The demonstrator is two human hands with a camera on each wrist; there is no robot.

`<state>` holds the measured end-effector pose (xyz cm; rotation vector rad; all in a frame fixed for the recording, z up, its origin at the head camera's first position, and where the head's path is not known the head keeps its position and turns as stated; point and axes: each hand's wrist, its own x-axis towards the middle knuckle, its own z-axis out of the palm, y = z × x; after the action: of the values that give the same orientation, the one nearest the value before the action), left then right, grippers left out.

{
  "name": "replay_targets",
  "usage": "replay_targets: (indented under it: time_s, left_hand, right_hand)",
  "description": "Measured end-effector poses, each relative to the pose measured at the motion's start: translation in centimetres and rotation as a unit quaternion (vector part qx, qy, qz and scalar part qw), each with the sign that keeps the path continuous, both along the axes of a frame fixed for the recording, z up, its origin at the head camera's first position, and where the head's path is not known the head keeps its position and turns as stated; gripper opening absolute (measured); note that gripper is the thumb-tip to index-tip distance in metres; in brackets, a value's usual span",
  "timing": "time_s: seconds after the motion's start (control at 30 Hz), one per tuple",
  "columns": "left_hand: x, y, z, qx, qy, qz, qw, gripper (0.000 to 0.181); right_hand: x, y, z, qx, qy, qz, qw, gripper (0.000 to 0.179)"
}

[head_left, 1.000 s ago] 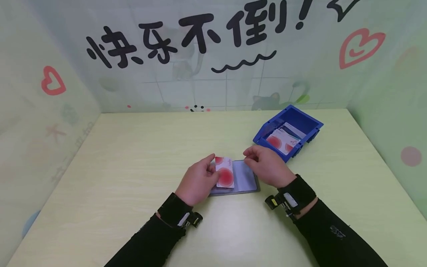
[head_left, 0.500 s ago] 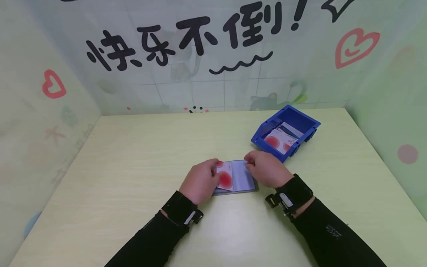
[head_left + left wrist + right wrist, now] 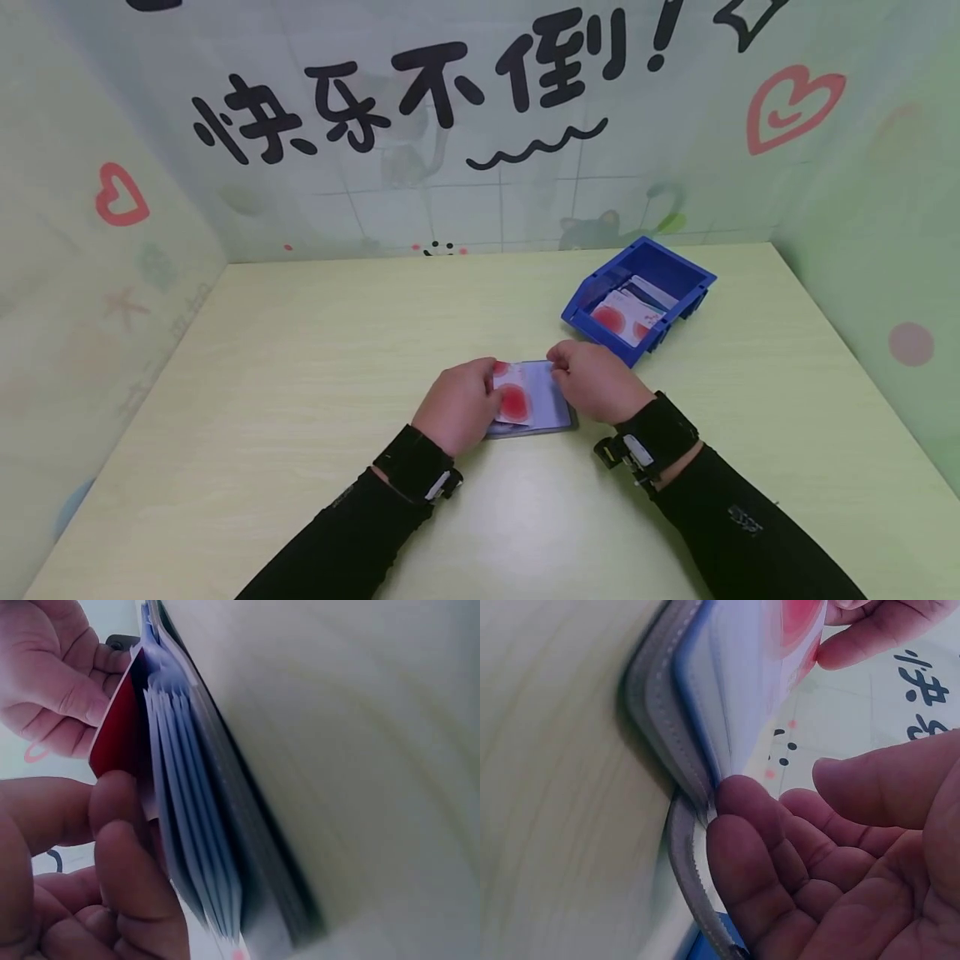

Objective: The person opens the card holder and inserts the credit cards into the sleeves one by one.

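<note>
In the head view, a card holder [image 3: 547, 392] with a grey cover lies spread on the table, its translucent sleeves showing. My left hand [image 3: 457, 404] grips the left edge of a white card with red circles [image 3: 513, 404], which lies over the holder's left half. Part of that card is hidden by the fingers. My right hand [image 3: 600, 382] is at the holder's upper right corner. In the right wrist view its fingertips [image 3: 739, 840] touch the sleeve corner, while the thumb stands apart. Several sleeves [image 3: 191, 802] fan out in the left wrist view, beside the card's red face [image 3: 120, 735].
Behind my right hand a blue bin [image 3: 675, 254] holds several cards [image 3: 626, 315]. The pale wooden table [image 3: 322, 333] spreads around the holder, with printed walls at the back and both sides. A grey strap [image 3: 697, 892] hangs off the holder.
The card has come down, and its top no longer stands above the holder. My left hand has shifted slightly right with it. My right hand stays at the corner.
</note>
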<state>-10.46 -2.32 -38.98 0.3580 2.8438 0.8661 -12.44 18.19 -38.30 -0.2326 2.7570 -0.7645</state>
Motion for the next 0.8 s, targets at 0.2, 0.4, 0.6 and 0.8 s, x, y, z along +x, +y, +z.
replay_targets:
  time_s: [0.2,0.4,0.6,0.8]
  left_hand:
    - [0.0,0.5,0.2,0.000,-0.004,-0.011,0.9999,0.025]
    - [0.0,0.9,0.2,-0.006,-0.011,-0.022,0.9997,0.038]
    - [0.1,1.2,0.3,0.005,-0.029,-0.032,0.9991,0.042]
    - [0.2,1.2,0.4,0.003,-0.019,-0.059,0.9981,0.044]
  right_hand:
    - [-0.1,0.0,0.1,-0.008,-0.007,0.000,0.9999,0.037]
    - [-0.2,0.2,0.1,-0.033,-0.028,-0.020,0.9989,0.039]
    - [-0.3,0.4,0.0,-0.066,-0.061,-0.048,0.9948,0.041]
    - [-0.4,0.4,0.0,-0.107,-0.088,-0.066,0.9882,0.041]
